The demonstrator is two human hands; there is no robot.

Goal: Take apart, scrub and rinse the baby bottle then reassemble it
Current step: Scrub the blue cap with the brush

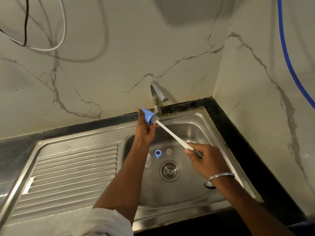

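A steel sink [196, 126] sits in the dark tabletop [230, 126], in a corner of marble walls [85, 74]. At the basin's back edge, near the faucet [157, 92], the left hand [144, 132] grasps the blue bottle [148, 115]. The right hand [204, 159] grips a white brush [172, 135], its bristles at the bottle's mouth. A blue ring [158, 153] lies near the drain [170, 171].

Inspection finds no legible text, label, brand, number or sign anywhere in view. The blue bottle [147, 117], the brush handle [172, 135], the sink [196, 126] and the tap [157, 92] all present plain surfaces; any fine marking on them is too small to read.
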